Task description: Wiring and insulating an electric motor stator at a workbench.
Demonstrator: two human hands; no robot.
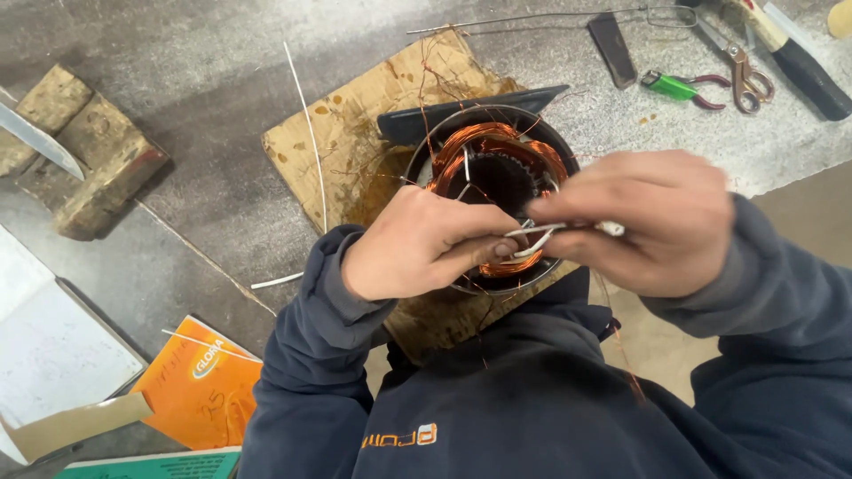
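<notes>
While stator (493, 168) sits on cardboard (355, 133), left hand (417, 244), right hand (643, 222) both pinched — apparently on white sleeving (532, 239).

Workshop: copper-wound stator (493, 168), scissors (741, 71).

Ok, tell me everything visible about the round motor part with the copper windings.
The motor stator is a dark metal ring, open end facing up, with bright copper wire coils bundled around a toothed central bore. Stray copper strands stick out around it. It sits on a stained piece of cardboard on the grey bench. The left hand and right hand meet over its near rim, pinching thin white sleeving there and hiding that edge. A few white strips stand between the coils.
</notes>
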